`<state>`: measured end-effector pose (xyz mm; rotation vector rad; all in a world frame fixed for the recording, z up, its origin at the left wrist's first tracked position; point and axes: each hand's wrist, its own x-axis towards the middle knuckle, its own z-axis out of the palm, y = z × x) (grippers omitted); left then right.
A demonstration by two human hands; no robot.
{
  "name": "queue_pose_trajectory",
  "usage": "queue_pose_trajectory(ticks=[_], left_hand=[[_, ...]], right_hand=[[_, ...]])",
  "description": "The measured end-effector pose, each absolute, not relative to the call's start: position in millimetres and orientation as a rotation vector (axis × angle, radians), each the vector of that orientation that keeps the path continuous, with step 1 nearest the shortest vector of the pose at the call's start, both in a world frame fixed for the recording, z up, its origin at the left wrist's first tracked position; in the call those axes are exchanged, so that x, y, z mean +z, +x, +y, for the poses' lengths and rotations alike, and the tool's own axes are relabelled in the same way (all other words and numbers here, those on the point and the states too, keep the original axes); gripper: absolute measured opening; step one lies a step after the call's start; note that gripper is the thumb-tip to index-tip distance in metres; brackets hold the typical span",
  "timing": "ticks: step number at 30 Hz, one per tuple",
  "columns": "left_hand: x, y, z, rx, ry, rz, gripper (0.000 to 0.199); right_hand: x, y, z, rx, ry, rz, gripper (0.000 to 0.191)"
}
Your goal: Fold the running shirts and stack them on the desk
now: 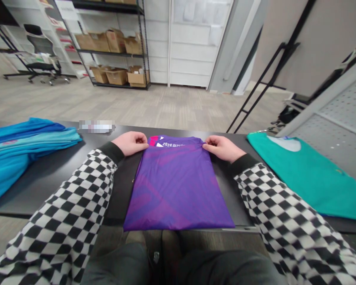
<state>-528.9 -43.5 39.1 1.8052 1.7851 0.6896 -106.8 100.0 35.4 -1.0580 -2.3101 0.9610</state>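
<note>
A purple shirt [178, 186], folded into a long panel, lies on the dark table [118, 198] in front of me. Its near edge reaches the table's front edge. White lettering with "2024" and a pink and white patch show at its far end. My left hand [132, 143] pinches the shirt's far left corner between thumb and fingers. At the far right corner, my right hand [224, 148] grips the fabric in the same way. Both hands are closed, and the cloth between them lies fairly flat with light creases.
Blue shirts [26, 146] lie loosely piled at the left. A folded teal shirt [308, 178] rests at the right, beside a perforated panel [341, 107]. A blurred-out small item [96, 126] sits near the table's far edge. Beyond stands a shelf [115, 53] with cardboard boxes.
</note>
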Motion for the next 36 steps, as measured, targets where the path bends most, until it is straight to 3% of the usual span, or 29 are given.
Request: queue_pose_trajectory(ticks=[4, 9, 15, 24, 31, 36], left_hand=[[39, -520, -43, 0.594, 1.801, 1.887, 0.048], [39, -516, -41, 0.552, 1.843, 1.884, 0.042], [38, -516, -41, 0.812, 1.776, 1.843, 0.040], [26, -512, -20, 1.207, 1.652, 1.869, 0.033], [10, -516, 4, 0.967, 1.820, 2.064, 0.027], [9, -514, 3, 0.920, 1.832, 2.097, 0.031]], right_hand=[[36, -108, 99, 0.901, -1.101, -2.383, 0.041], [39, -110, 96, 0.839, -1.133, -2.407, 0.036], [36, -109, 97, 0.835, -1.101, -2.337, 0.031], [31, -122, 101, 0.489, -1.149, -2.103, 0.022], [25, -131, 113, 0.454, -1.384, -2.262, 0.014], [21, -130, 117, 0.410, -1.367, -2.286, 0.030]])
